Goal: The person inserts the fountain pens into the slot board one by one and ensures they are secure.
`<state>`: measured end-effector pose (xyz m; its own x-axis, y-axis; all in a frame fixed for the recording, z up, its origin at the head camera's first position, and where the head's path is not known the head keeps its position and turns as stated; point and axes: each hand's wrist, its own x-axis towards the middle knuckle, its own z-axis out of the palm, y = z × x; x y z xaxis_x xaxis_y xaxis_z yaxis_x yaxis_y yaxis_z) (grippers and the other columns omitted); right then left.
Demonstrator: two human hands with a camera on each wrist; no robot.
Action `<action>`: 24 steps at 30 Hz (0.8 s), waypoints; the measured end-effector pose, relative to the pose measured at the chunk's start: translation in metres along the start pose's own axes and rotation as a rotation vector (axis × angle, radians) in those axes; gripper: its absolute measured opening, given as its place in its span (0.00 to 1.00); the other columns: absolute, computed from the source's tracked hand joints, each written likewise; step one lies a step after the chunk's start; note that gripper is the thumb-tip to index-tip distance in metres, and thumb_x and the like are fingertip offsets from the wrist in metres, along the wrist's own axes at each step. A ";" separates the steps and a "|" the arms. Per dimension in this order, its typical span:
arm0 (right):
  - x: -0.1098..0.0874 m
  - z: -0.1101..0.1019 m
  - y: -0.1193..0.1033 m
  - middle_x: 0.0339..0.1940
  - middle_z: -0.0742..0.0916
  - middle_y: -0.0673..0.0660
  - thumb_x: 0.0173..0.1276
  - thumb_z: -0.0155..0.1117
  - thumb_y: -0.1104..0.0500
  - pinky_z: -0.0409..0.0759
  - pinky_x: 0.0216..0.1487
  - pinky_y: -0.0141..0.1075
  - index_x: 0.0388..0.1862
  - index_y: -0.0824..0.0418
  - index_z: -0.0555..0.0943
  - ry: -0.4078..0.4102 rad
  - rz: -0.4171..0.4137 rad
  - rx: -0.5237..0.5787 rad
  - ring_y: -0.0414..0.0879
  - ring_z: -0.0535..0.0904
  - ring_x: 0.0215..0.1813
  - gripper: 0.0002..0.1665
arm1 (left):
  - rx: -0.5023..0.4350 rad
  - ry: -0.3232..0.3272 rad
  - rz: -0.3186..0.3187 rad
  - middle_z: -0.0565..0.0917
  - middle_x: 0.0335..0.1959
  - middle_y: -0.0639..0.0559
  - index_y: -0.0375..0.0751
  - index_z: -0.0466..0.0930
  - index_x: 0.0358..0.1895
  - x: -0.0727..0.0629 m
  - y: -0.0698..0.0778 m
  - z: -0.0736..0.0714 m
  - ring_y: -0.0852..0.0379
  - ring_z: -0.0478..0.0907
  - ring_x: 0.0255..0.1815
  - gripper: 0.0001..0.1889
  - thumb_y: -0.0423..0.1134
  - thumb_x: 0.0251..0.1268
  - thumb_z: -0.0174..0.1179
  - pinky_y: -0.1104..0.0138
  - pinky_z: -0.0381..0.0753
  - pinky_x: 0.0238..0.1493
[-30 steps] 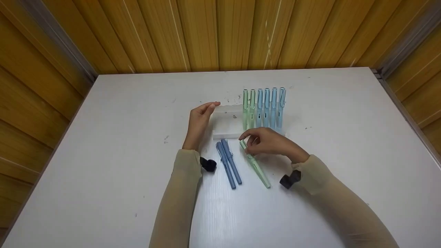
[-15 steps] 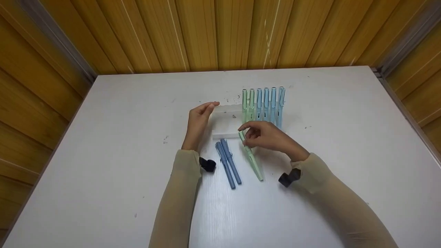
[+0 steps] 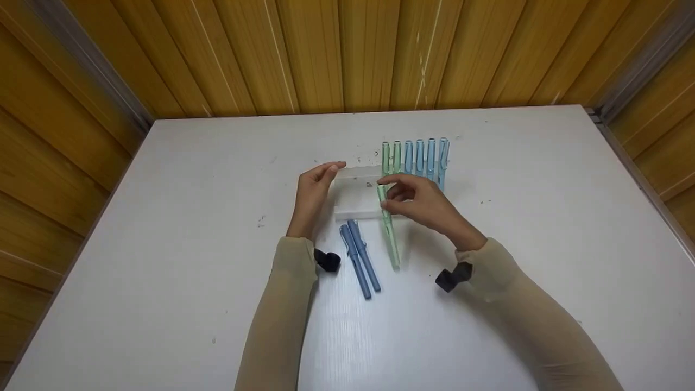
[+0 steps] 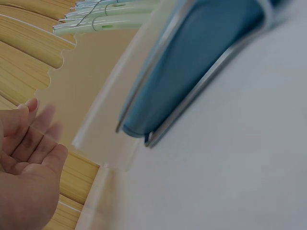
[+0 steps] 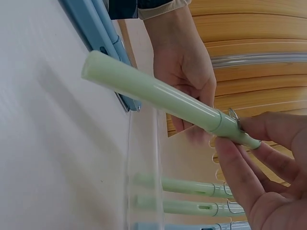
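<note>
My right hand (image 3: 426,203) pinches a light green pen (image 3: 389,233) near its clip end. The pen is raised off the table and slants, its barrel end lower and toward me. My left hand (image 3: 314,193) pinches the left edge of a clear pen stand (image 3: 357,214); in the left wrist view some fingers (image 4: 41,136) show through the clear panel. Several pens stand side by side in the right part of the stand: two light green pens (image 5: 201,207) and several light blue pens (image 3: 431,155). My right hand partly covers their lower ends in the head view.
Two darker blue pens (image 3: 360,260) lie side by side on the white table (image 3: 190,260), in front of the stand and between my forearms. Behind the table rises a wood-look panel wall (image 3: 315,60).
My right hand has lifted the light green pen from the table and carried it away from me, toward the stand; the pen has turned more upright. The left hand keeps its place.
</note>
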<state>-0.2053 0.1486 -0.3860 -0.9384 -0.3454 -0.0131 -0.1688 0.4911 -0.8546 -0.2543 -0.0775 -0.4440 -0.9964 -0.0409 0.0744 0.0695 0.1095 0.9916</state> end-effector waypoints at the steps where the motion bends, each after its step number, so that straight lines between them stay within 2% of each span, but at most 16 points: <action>1: 0.000 0.000 -0.001 0.41 0.86 0.56 0.62 0.68 0.57 0.81 0.43 0.34 0.58 0.51 0.79 0.017 -0.004 0.008 0.47 0.81 0.43 0.24 | -0.001 -0.002 -0.001 0.83 0.55 0.52 0.45 0.84 0.51 0.000 0.000 0.000 0.58 0.75 0.62 0.16 0.49 0.69 0.56 0.61 0.68 0.69; 11: 0.005 -0.001 -0.007 0.44 0.86 0.56 0.64 0.67 0.59 0.81 0.51 0.32 0.61 0.53 0.77 0.146 -0.050 0.088 0.46 0.82 0.47 0.25 | 0.028 0.001 -0.002 0.83 0.55 0.53 0.45 0.84 0.51 0.001 -0.001 0.001 0.58 0.74 0.63 0.17 0.49 0.69 0.55 0.61 0.68 0.69; 24: 0.015 -0.002 -0.009 0.45 0.85 0.57 0.65 0.67 0.61 0.80 0.51 0.28 0.61 0.55 0.77 0.292 -0.144 0.144 0.45 0.81 0.47 0.25 | -0.002 -0.001 -0.003 0.84 0.55 0.52 0.44 0.84 0.51 0.001 -0.002 0.001 0.58 0.75 0.62 0.16 0.49 0.69 0.55 0.61 0.67 0.69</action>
<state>-0.2188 0.1401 -0.3773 -0.9581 -0.1494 0.2444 -0.2813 0.3289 -0.9015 -0.2559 -0.0771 -0.4455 -0.9967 -0.0401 0.0712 0.0666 0.1073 0.9920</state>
